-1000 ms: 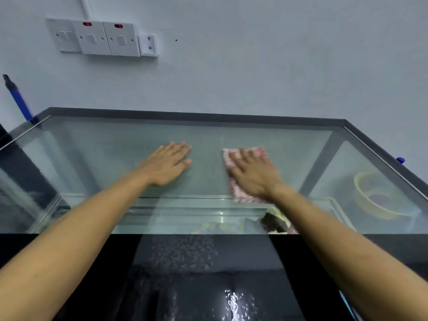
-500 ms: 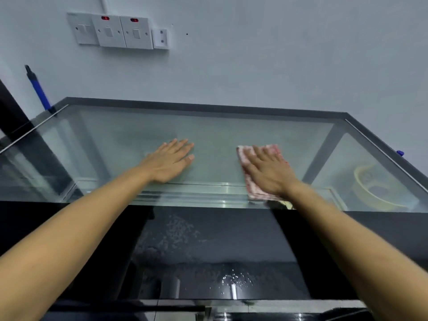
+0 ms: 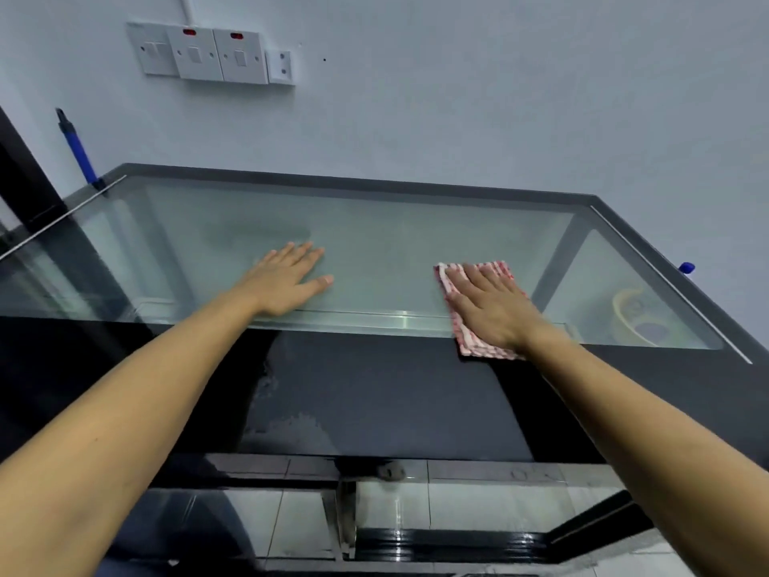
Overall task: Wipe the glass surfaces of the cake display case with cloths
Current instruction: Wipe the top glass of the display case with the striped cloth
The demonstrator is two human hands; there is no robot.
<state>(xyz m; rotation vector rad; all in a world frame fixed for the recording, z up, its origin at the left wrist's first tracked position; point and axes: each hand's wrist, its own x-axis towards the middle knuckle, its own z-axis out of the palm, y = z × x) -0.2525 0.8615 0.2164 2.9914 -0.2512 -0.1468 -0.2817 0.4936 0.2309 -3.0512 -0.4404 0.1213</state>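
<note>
Pressing hand: right hand (image 3: 493, 312), fingers straight, flat on the cloth (image 3: 478, 343)
Cloth: red-and-white checked, folded, lying across the near edge of the glass top (image 3: 395, 243) and onto the black band (image 3: 374, 389)
Left hand (image 3: 287, 281): flat on the glass, fingers straight, holding nothing, well apart from the cloth
Inside case, right: yellow bowl (image 3: 632, 318)
Wall: switch plates (image 3: 208, 54); blue handle (image 3: 77, 149) at left corner
</note>
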